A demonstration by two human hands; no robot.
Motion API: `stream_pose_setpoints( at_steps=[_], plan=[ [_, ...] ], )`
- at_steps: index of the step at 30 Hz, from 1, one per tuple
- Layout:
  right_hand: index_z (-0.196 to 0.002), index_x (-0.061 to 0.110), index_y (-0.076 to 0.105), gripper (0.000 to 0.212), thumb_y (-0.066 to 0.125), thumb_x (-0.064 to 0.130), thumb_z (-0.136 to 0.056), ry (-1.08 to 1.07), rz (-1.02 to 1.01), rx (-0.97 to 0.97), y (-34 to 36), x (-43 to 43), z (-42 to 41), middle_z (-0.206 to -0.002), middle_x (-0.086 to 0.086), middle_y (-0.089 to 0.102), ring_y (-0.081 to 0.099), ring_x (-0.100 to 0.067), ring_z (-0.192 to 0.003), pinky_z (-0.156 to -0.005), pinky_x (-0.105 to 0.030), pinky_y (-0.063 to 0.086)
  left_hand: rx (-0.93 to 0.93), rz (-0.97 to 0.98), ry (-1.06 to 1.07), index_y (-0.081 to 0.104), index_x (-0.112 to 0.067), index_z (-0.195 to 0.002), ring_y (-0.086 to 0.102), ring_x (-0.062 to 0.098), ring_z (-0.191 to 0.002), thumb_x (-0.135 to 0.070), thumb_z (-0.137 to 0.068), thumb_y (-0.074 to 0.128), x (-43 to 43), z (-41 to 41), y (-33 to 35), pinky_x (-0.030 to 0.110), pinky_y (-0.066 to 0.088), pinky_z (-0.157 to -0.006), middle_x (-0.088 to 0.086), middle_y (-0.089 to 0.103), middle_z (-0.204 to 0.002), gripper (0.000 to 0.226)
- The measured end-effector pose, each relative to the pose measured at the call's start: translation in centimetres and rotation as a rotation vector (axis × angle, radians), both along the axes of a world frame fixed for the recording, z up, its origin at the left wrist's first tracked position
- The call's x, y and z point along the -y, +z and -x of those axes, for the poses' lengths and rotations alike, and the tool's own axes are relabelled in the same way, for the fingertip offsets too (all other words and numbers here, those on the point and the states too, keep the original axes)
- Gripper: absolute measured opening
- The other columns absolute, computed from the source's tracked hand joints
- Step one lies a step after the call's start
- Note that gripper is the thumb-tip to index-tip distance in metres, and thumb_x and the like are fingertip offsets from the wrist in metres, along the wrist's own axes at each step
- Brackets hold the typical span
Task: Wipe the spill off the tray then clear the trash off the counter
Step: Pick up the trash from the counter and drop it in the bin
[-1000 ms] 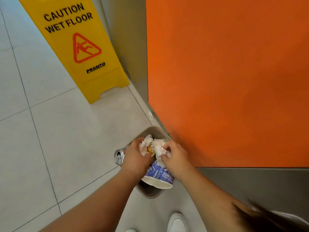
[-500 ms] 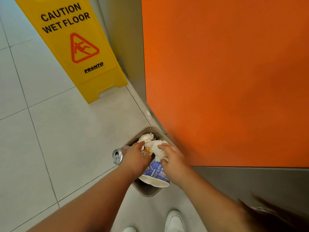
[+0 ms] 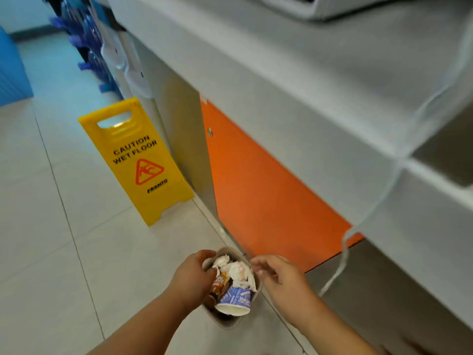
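A small tan bin stands on the pale tiled floor, close to the foot of an orange panel under the grey counter. It is stuffed with crumpled white tissues, a brown packet and a blue-and-white paper cup tilted with its wide end toward the near side. The left hand curls over the bin's left rim, fingers by the packet; whether it grips is unclear. The right hand hovers just right of the tissues, fingers loose, holding nothing. Further off on the left stands a yellow wet-floor sign

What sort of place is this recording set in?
Likely a fast-food outlet or shop: a yellow wet floor sign stands on tiled floor beside a grey counter with an orange panel, and a bin holds a printed paper cup.
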State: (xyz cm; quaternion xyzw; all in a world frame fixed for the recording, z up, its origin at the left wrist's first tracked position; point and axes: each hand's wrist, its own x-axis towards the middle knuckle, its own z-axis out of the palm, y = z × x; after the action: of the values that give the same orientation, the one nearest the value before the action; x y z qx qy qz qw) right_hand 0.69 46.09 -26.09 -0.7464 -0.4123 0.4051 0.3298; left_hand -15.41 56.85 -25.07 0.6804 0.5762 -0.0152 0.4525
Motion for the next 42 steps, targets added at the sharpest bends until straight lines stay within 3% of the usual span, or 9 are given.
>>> stream_pose_setpoints(
  at_steps=[3, 6, 10, 13, 17, 23, 29, 34, 42],
  plan=[
    [-0.081, 0.054, 0.063, 0.045, 0.057, 0.011, -0.089, -0.027, -0.094, 0.018, 7.0, 0.9, -0.1, -0.097, 0.018, 0.064, 0.062, 0.0, -0.092, -0.088, -0.027, 0.051, 0.041, -0.074, -0.079, 0.053, -0.023, -0.129, 0.046, 0.014, -0.127, -0.016, -0.094, 0.052, 0.5, -0.5, 6.1, 0.025, 0.036, -0.102, -0.003, 0.052, -0.135, 0.036],
    [-0.084, 0.06, 0.061, 0.049, 0.058, 0.012, -0.088, -0.04, -0.211, 0.1, 13.8, 2.4, -0.6, -0.095, 0.023, 0.064, 0.061, 0.001, -0.094, -0.09, -0.024, 0.049, 0.116, -0.095, -0.14, 0.056, -0.023, -0.123, 0.054, 0.008, -0.112, -0.013, -0.093, 0.053, 1.6, -1.2, 11.4, 0.01, 0.039, -0.089, -0.006, 0.057, -0.127, 0.032],
    [-0.091, 0.051, 0.065, 0.039, 0.056, 0.013, -0.092, -0.122, -0.313, 0.085, 22.6, 5.3, -1.5, -0.096, 0.024, 0.065, 0.062, -0.001, -0.094, -0.091, -0.028, 0.05, 0.212, -0.052, -0.293, 0.055, -0.034, -0.102, 0.059, 0.002, -0.1, -0.01, -0.092, 0.052, 3.4, -2.6, 18.2, 0.009, 0.044, -0.087, -0.007, 0.064, -0.115, 0.026],
    [-0.087, 0.039, 0.07, 0.029, 0.058, 0.013, -0.092, -0.226, -0.383, 0.125, 28.2, 8.2, -2.7, -0.096, 0.018, 0.067, 0.063, -0.002, -0.093, -0.087, -0.023, 0.05, 0.255, -0.045, -0.436, 0.055, -0.033, -0.108, 0.058, -0.008, -0.09, -0.014, -0.095, 0.051, 5.2, -4.0, 23.0, -0.003, 0.038, -0.068, -0.01, 0.064, -0.111, 0.023],
    [-0.086, 0.033, 0.07, 0.027, 0.058, 0.009, -0.091, -0.354, -0.458, 0.19, 33.7, 12.5, -4.6, -0.092, 0.017, 0.068, 0.063, -0.003, -0.087, -0.08, -0.016, 0.049, 0.357, -0.03, -0.532, 0.06, -0.024, -0.102, 0.063, -0.002, -0.09, -0.005, -0.092, 0.055, 7.0, -6.1, 27.0, 0.002, 0.043, -0.073, -0.001, 0.067, -0.104, 0.022],
    [-0.086, 0.034, 0.07, 0.028, 0.056, 0.011, -0.092, -0.503, -0.458, 0.203, 36.1, 17.3, -8.7, -0.09, 0.016, 0.069, 0.065, -0.003, -0.084, -0.076, -0.015, 0.047, 0.453, -0.014, -0.642, 0.064, -0.03, -0.106, 0.066, 0.005, -0.093, -0.017, -0.091, 0.058, 9.9, -11.0, 31.4, 0.015, 0.049, -0.082, -0.006, 0.069, -0.106, 0.021],
    [-0.086, 0.037, 0.069, 0.025, 0.057, 0.015, -0.091, -0.499, -0.33, 0.284, 35.9, 21.5, -16.3, -0.088, 0.015, 0.069, 0.063, -0.001, -0.086, -0.084, -0.021, 0.05, 0.508, -0.037, -0.678, 0.064, -0.029, -0.108, 0.065, 0.003, -0.092, -0.013, -0.091, 0.056, 13.4, -18.7, 33.4, 0.009, 0.045, -0.073, -0.009, 0.07, -0.102, 0.024],
    [-0.092, 0.036, 0.065, 0.016, 0.055, 0.024, -0.092, -0.467, -0.136, 0.473, 35.1, 25.1, -24.2, -0.101, 0.018, 0.061, 0.058, 0.001, -0.088, -0.074, -0.01, 0.046, 0.499, -0.03, -0.64, 0.065, -0.03, -0.103, 0.066, 0.002, -0.091, -0.013, -0.09, 0.057, 16.0, -25.1, 33.4, 0.013, 0.044, -0.075, -0.01, 0.071, -0.1, 0.023],
    [-0.133, 0.03, 0.045, 0.041, 0.052, 0.031, -0.093, -0.345, 0.179, 0.661, 31.9, 27.4, -33.8, -0.132, 0.005, 0.041, 0.045, -0.015, -0.119, -0.096, -0.026, 0.04, 0.492, -0.026, -0.598, 0.066, -0.031, -0.102, 0.065, 0.005, -0.093, -0.02, -0.089, 0.062, 19.1, -31.3, 31.9, 0.008, 0.041, -0.069, -0.006, 0.071, -0.101, 0.018]
  ],
)
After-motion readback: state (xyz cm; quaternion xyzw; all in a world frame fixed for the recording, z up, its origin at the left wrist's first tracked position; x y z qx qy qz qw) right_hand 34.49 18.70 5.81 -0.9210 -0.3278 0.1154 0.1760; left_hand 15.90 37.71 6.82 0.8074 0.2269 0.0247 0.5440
